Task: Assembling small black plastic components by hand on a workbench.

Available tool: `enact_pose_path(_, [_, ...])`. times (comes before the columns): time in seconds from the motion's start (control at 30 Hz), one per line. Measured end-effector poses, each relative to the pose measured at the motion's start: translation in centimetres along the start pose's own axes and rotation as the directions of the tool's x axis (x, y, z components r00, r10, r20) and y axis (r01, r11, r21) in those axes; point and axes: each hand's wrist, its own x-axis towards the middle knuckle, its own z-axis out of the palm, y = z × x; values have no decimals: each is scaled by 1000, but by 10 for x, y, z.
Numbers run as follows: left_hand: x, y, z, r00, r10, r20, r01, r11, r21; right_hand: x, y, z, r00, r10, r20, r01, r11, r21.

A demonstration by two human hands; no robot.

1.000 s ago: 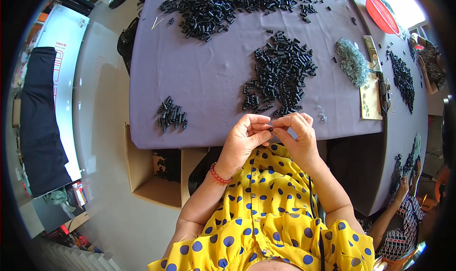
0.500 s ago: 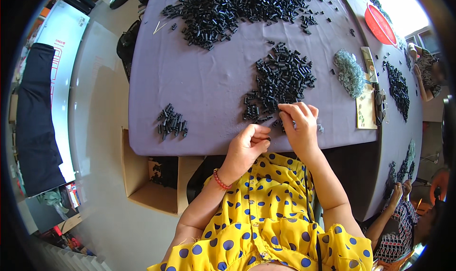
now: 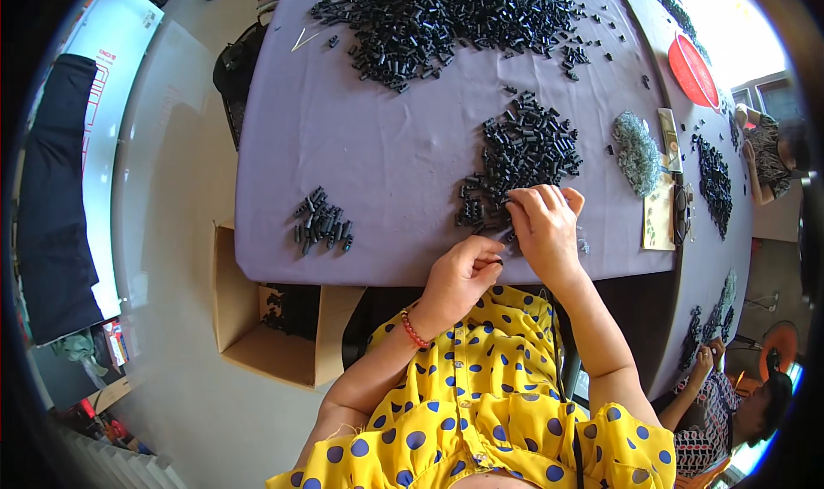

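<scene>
My left hand (image 3: 464, 276) is closed at the table's front edge, a small black tubular piece (image 3: 499, 263) pinched between thumb and fingertips. Just to its right and a little farther in, my right hand (image 3: 547, 229) has its thumb and fingers bent together at the near edge of a pile of black tubular pieces (image 3: 534, 141). Whatever its fingertips grip is too small and too hidden to make out. A smaller heap of similar black pieces (image 3: 324, 223) lies off to the left.
A large black heap (image 3: 446, 21) covers the far side. On the right lie a tangle of clear small parts (image 3: 638, 153), glasses (image 3: 683, 213) and a red basket (image 3: 693, 73). A cardboard box (image 3: 283, 365) stands below the left edge. Two people (image 3: 721, 412) work at the right.
The whole view has shifted slightly, moving the table's contents right and down in the picture. My hands keep nearly the same pose, the left still pinching its black piece.
</scene>
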Motion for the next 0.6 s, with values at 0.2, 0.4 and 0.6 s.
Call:
enact_pose_path(0.2, [0,0,2,996,92,-8,-91,995,28,25,-8,27,998,-61,-3,61,997,-37])
enact_pose_path(0.4, [-2,4,1,999,52,-9,-51,997,64,22,-9,2,992,113,-63,-93,961,262])
enact_pose_path(0.6, [2,6,-1,999,-26,27,25,998,50,-10,5,-32,641,398,656,-702,-42,711])
